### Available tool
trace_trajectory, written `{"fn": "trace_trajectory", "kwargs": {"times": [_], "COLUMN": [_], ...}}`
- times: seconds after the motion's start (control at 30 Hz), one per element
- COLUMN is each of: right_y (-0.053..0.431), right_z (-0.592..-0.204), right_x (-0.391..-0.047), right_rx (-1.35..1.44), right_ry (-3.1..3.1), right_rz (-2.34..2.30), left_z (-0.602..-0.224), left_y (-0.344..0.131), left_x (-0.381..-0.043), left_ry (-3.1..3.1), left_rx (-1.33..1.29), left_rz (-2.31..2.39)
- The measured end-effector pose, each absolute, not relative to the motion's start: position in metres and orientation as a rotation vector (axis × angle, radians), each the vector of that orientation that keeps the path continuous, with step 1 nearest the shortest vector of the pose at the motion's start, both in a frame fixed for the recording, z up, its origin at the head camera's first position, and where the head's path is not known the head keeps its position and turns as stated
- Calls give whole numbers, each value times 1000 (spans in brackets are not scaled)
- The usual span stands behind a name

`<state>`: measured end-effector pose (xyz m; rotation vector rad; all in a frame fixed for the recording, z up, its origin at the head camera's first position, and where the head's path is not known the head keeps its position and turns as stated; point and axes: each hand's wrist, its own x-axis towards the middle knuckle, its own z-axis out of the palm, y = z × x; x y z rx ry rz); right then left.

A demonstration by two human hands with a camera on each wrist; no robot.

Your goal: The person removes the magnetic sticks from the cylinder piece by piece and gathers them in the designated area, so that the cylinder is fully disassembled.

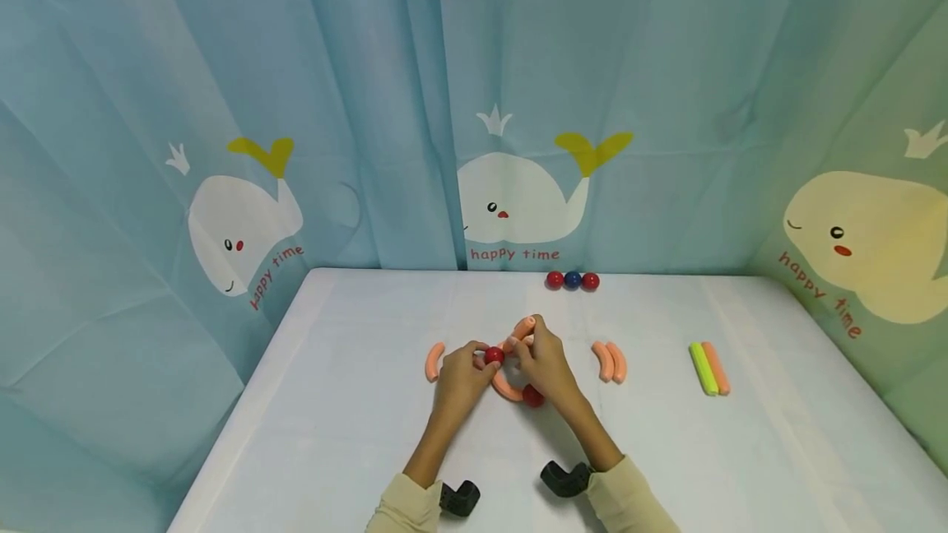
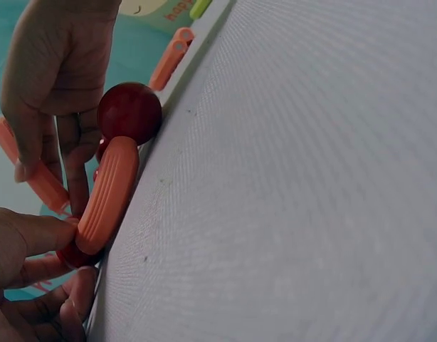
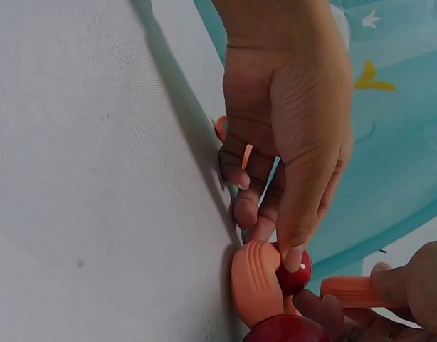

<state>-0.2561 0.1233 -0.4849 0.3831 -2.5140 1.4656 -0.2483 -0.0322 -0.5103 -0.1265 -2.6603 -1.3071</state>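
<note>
Tabletop (image 1: 333,434), white and broad, carries everything in the head view. Near its middle the left hand (image 1: 461,378) pinches a red ball (image 1: 494,355) between thumb and fingers, probably so that it cannot roll. The right hand (image 1: 546,364) grips an orange stick (image 1: 522,329) on a slant, which seems to bring the stick's near end towards that ball. On the near side, a curved orange piece (image 1: 507,389) bows round from the pinched ball to a second ball (image 1: 533,396), also red. A lone curved piece (image 1: 434,362) lies to the left and a curved pair (image 1: 609,362) to the right, perhaps placed for easy reach. Farther right, a lime-green stick (image 1: 704,368) lies alongside a straight orange one (image 1: 716,368). By the far edge sit three balls (image 1: 573,280) in a row, red, blue, red.

In the left wrist view, the left thumb and fingertips are narrowed on the ball at one end of the ribbed curved piece; steadying that ball likely steadies the arc too. The right fingers hold the stick, its lower end just beside the pinch.

In the right wrist view, the left thumb presses the ball while the other fingers curl loosely. The right hand grips the stick towards one end, apparently to leave the other end free; whether it touches the ball I cannot tell.
</note>
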Motion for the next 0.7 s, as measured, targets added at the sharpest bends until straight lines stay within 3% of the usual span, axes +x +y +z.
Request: {"fn": "trace_trajectory", "kwargs": {"times": [0.7], "right_y": [127], "right_z": [-483], "right_x": [-256], "right_rx": [327], "right_ry": [-2449], "right_rz": [1438], "left_z": [-512], "left_y": [-32], "left_x": [-248], "left_ry": [-2698], "left_rx": [-117], "left_rz": [-1320]}}
